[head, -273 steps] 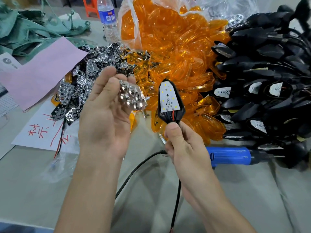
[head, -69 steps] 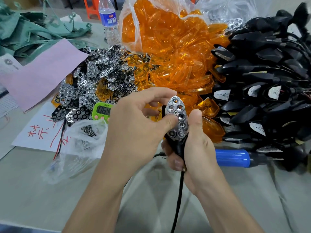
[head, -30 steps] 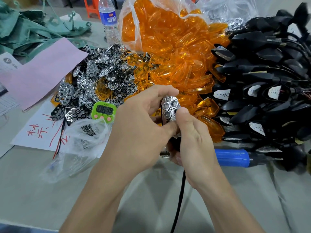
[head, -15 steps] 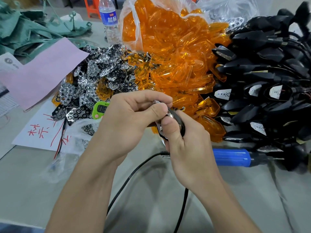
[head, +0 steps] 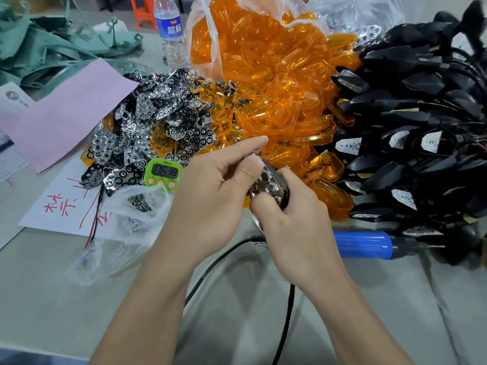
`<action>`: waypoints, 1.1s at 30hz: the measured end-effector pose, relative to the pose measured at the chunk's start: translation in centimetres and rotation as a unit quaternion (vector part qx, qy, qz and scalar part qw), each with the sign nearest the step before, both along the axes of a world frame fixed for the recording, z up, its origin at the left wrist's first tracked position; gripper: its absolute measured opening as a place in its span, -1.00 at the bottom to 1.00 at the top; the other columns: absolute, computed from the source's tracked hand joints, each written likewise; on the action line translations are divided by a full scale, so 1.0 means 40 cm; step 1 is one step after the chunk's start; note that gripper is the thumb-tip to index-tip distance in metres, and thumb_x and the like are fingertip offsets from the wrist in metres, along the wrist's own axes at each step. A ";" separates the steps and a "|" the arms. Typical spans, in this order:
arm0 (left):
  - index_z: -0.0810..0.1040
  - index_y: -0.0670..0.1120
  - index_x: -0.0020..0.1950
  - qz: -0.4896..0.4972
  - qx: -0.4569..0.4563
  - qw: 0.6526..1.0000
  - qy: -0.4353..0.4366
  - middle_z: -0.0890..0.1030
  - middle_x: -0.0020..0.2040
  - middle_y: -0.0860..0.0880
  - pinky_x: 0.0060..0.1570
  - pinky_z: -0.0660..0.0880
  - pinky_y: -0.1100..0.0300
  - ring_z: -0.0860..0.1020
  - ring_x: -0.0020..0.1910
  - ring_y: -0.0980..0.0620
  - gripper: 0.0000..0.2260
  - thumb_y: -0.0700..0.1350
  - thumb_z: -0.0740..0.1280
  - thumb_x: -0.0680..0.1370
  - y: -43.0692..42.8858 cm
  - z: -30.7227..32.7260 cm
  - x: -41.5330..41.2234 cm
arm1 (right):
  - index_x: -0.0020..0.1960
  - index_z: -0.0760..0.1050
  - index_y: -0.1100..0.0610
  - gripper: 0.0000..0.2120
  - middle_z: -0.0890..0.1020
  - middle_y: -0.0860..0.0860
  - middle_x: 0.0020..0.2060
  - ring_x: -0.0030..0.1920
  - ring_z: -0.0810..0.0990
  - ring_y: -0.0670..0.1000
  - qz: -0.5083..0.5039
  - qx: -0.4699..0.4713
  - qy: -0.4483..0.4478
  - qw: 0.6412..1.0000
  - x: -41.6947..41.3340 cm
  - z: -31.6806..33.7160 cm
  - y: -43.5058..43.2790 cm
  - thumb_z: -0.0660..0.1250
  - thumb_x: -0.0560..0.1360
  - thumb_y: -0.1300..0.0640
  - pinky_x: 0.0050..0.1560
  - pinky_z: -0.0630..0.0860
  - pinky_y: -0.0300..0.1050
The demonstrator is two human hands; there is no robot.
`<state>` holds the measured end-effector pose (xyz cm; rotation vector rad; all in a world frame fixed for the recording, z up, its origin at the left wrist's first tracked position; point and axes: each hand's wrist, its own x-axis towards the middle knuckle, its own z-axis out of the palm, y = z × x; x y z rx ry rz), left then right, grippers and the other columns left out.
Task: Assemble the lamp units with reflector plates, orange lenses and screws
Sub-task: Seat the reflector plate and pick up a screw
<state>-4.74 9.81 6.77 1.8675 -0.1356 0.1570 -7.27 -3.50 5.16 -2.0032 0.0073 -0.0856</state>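
Start at the far left: the bag of screws (head: 137, 206) lies near your left hand (head: 210, 198), just below the green timer (head: 163, 171). Your left hand is partly closed. Its thumb bears down on the far end of the reflector plate (head: 266, 184), the forefinger is stretched out above, and the other fingers are curled.

The plate lies in the black lamp unit (head: 283, 188). Your right hand (head: 297, 227) grips the unit from below, with the thumb laid over the plate's near end. The unit's long axis runs from your right palm up and to the left — pointed end away from you, cable (head: 288, 312) hanging from the near end.

The next part is probably a lens. The orange lenses (head: 276, 96) lie beyond both hands, with loose ones just beside the right hand. The right hand is nearer but carries the unit, so the left hand is likely the one to release. The screwdriver (head: 363, 245) lies right of the right hand, handle towards it.

Both thumbs cover the plate's ends and the view is blurred there — you cannot tell whether the plate sits fully home. Most of the unit's body is hidden in the right hand.
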 end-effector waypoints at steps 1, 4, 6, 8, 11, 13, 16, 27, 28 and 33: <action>0.65 0.12 0.33 0.013 0.033 0.999 -0.011 0.68 0.11 0.34 0.15 0.59 0.24 0.63 0.13 0.32 -0.70 0.05 0.32 0.62 -0.006 0.001 -0.002 | -0.21 0.36 -0.04 -0.81 0.55 -0.16 -0.38 -0.36 0.47 -0.09 -0.003 -0.004 0.002 1.000 0.001 -0.001 0.000 0.24 0.40 -0.14 -0.40 0.34 -0.31; 0.65 0.13 0.34 0.063 0.065 0.996 -0.028 0.68 0.08 0.33 0.12 0.58 0.30 0.62 0.07 0.39 -0.65 0.07 0.31 0.57 -0.031 0.004 -0.007 | -0.18 0.37 -0.05 -0.81 0.59 -0.24 -0.30 -0.27 0.53 -0.16 -0.019 -0.016 0.003 1.000 0.000 -0.009 0.003 0.36 0.45 -0.07 -0.35 0.38 -0.37; 0.68 0.11 0.30 0.090 0.042 0.995 -0.017 0.68 0.00 0.36 0.04 0.60 0.29 0.63 0.01 0.39 -0.64 0.01 0.28 0.54 -0.045 0.004 -0.008 | -0.14 0.38 -0.05 -0.83 0.59 -0.28 -0.23 -0.23 0.54 -0.20 -0.020 -0.032 0.003 0.999 -0.001 -0.016 0.006 0.38 0.46 -0.05 -0.34 0.39 -0.40; 0.71 0.08 0.26 0.112 0.028 0.993 -0.009 0.68 -0.06 0.37 -0.08 0.59 0.29 0.64 -0.07 0.35 -0.61 -0.03 0.25 0.50 -0.053 0.005 -0.007 | -0.12 0.39 -0.06 -0.82 0.59 -0.29 -0.21 -0.22 0.54 -0.20 -0.020 -0.037 0.003 0.999 -0.001 -0.020 0.009 0.38 0.47 -0.05 -0.34 0.39 -0.40; 0.69 0.06 0.29 0.104 0.043 0.994 0.001 0.72 0.10 0.24 0.11 0.61 0.18 0.65 0.06 0.32 -0.58 -0.01 0.22 0.50 -0.053 0.012 -0.006 | -0.14 0.38 -0.06 -0.82 0.60 -0.26 -0.23 -0.27 0.54 -0.18 -0.027 -0.025 0.006 0.999 0.000 -0.022 0.008 0.38 0.45 -0.05 -0.36 0.40 -0.39; 0.64 0.06 0.36 0.079 0.088 0.993 0.007 0.68 0.26 0.16 0.28 0.56 0.11 0.61 0.22 0.26 -0.56 0.03 0.21 0.53 -0.051 0.021 -0.009 | -0.13 0.39 -0.05 -0.81 0.60 -0.26 -0.23 -0.27 0.55 -0.17 -0.034 -0.027 0.009 0.999 -0.001 -0.023 0.006 0.38 0.45 -0.07 -0.38 0.39 -0.37; 0.58 0.05 0.44 0.049 0.145 0.988 0.006 0.65 0.33 0.10 0.34 0.51 0.06 0.60 0.29 0.15 -0.61 0.02 0.25 0.62 -0.050 0.026 -0.010 | -0.15 0.37 -0.05 -0.80 0.59 -0.29 -0.24 -0.27 0.53 -0.20 -0.043 -0.042 0.003 0.998 0.000 -0.027 0.006 0.37 0.46 -0.08 -0.38 0.36 -0.38; 0.39 0.13 0.59 0.045 0.189 0.981 -0.022 0.60 0.11 0.33 0.09 0.38 0.52 0.55 0.09 0.41 -0.59 -0.03 0.23 0.72 -0.060 0.008 -0.012 | -0.16 0.39 -0.03 -0.75 0.59 -0.33 -0.21 -0.23 0.53 -0.23 -0.055 -0.036 0.003 0.998 0.019 -0.022 0.007 0.32 0.55 -0.16 -0.36 0.38 -0.41; 0.38 0.14 0.58 0.041 0.166 0.985 -0.021 0.56 0.04 0.38 0.09 0.38 0.55 0.52 0.05 0.49 -0.58 -0.06 0.25 0.71 -0.057 0.006 -0.010 | -0.17 0.39 -0.03 -0.75 0.60 -0.30 -0.23 -0.25 0.54 -0.20 -0.057 -0.029 0.008 0.998 0.023 -0.020 0.005 0.31 0.54 -0.17 -0.35 0.39 -0.40; 0.59 0.19 0.30 0.027 0.067 0.996 -0.053 0.72 -0.01 0.06 0.08 0.60 -0.05 0.67 0.05 0.04 -0.66 -0.16 0.27 0.61 -0.030 -0.009 0.003 | -0.19 0.42 -0.05 -0.73 0.59 -0.20 -0.37 -0.39 0.50 -0.13 -0.045 -0.003 0.036 0.998 0.036 -0.015 -0.001 0.25 0.38 -0.25 -0.45 0.29 -0.28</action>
